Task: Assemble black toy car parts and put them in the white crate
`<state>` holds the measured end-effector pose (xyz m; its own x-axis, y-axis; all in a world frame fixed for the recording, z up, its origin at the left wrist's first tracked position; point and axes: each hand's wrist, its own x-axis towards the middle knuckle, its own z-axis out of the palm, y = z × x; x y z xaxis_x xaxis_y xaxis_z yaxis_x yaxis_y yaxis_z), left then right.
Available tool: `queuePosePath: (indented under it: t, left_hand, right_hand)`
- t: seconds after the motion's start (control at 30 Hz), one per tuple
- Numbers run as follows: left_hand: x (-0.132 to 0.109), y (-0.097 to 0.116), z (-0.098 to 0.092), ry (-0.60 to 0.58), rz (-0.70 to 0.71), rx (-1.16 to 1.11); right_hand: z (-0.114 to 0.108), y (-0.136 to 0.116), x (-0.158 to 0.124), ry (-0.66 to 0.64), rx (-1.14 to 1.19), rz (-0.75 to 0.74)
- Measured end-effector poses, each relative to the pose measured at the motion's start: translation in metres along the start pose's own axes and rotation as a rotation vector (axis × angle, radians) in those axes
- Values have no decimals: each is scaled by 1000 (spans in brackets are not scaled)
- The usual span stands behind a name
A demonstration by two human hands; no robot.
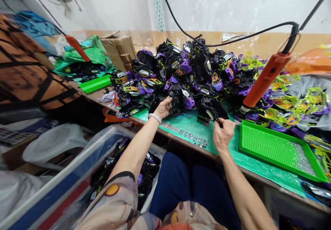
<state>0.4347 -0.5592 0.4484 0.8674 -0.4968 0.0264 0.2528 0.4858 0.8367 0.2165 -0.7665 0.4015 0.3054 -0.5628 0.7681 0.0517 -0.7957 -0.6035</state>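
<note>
A big heap of black, purple and yellow-green plastic toy parts (196, 71) covers the back of the bench. My left hand (163, 107), with a pale bracelet at the wrist, is closed on a black toy piece (177, 100) at the heap's front edge. My right hand (222, 133) pinches the end of another black toy part (210, 111) that lies on the green mat (191, 130). Both hands are at the near edge of the pile.
An orange electric screwdriver (266, 78) hangs on a black cable to the right. A green perforated tray (274, 150) holds small screws. Yellow-green sprues (297, 106) lie far right. A lined bin (121, 164) of toy parts stands at my left knee. A second orange tool (77, 48) and cardboard boxes (120, 49) sit at back left.
</note>
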Motion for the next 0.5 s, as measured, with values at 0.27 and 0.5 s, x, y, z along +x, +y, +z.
queuePosePath:
  t: [0.27,0.5]
  left_hand:
    - [-4,-10,6,37,-21,-115]
    - [-46,-24,25,46,-68,-152]
  right_hand:
    - [-21,-1,-11,-31,-29,-150]
    - [-34,3,-21,-9,-31,-238]
